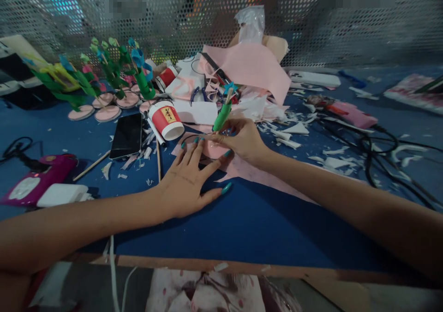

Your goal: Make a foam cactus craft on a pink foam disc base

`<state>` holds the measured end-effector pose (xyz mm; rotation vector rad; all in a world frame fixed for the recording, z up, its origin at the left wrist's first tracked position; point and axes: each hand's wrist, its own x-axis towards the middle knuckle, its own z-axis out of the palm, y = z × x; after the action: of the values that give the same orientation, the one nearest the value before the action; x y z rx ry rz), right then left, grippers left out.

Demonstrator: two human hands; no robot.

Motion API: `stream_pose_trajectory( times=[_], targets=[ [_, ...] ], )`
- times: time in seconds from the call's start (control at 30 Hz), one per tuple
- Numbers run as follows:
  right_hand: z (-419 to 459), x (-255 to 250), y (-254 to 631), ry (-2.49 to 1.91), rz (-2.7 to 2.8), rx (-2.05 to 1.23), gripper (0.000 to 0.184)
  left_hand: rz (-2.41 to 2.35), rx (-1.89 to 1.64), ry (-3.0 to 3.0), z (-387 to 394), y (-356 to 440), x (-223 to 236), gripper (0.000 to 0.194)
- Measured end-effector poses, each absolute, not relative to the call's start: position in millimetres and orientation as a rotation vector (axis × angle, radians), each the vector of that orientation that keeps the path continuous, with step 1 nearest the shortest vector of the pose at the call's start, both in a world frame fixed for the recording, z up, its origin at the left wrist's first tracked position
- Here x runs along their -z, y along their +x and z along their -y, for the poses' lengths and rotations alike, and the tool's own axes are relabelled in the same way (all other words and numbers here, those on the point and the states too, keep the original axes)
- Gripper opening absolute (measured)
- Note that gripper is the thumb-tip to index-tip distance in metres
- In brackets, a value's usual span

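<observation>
My left hand (187, 173) lies flat with its fingers spread, the fingertips pressing on pink paper (242, 169) near the middle of the table. Close by, my right hand (245, 141) is closed, thumb and fingers pinched around the lower stem of a paper flower (222, 117). This flower stands nearly upright on a wooden stick, wrapped in green paper with a small blue bloom on top. Below it a pink round base (216, 149) shows partly between my hands. Its rim is partly hidden by my fingers.
Several finished paper flowers on pink discs (108, 113) stand at the back left. A black phone (127, 135), a red-and-white paper cup (168, 120) and a marker lie left of my hands. Paper scraps, cables and a pink glue gun (353, 113) are at right; a purple device (41, 178) at left.
</observation>
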<state>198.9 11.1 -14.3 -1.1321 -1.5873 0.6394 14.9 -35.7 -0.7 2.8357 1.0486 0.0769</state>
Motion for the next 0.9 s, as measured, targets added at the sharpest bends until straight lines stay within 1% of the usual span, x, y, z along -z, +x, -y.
stream_pose_trajectory(
  times=[0.13, 0.23, 0.3, 0.47, 0.73, 0.9],
  targets=[
    [-9.3, 12.4, 200.0, -1.057, 1.616, -0.663, 0.035, -1.035, -0.086, 2.845, 35.1, 13.7, 1.0, 0.062],
    [-5.5, 10.4, 198.5, -0.999, 1.590, -0.783, 0.029, -1.022, -0.111, 2.845, 34.5, 12.7, 1.7, 0.061],
    [-3.6, 10.3, 196.9, -0.987, 1.542, -0.866, 0.028, -1.007, -0.143, 2.850, 34.1, 12.1, 2.6, 0.061],
    [-6.3, 15.3, 196.4, -1.042, 1.422, -0.953, 0.035, -0.991, -0.147, 2.847, 33.4, 11.4, 4.5, 0.062],
    [-11.2, 17.6, 196.9, -1.079, 1.448, -0.870, 0.040, -1.019, -0.126, 2.847, 34.4, 12.4, 4.0, 0.061],
    [-13.5, 18.0, 196.7, -1.107, 1.449, -0.840, 0.047, -1.013, -0.121, 2.848, 34.3, 13.5, 3.7, 0.062]
  ],
)
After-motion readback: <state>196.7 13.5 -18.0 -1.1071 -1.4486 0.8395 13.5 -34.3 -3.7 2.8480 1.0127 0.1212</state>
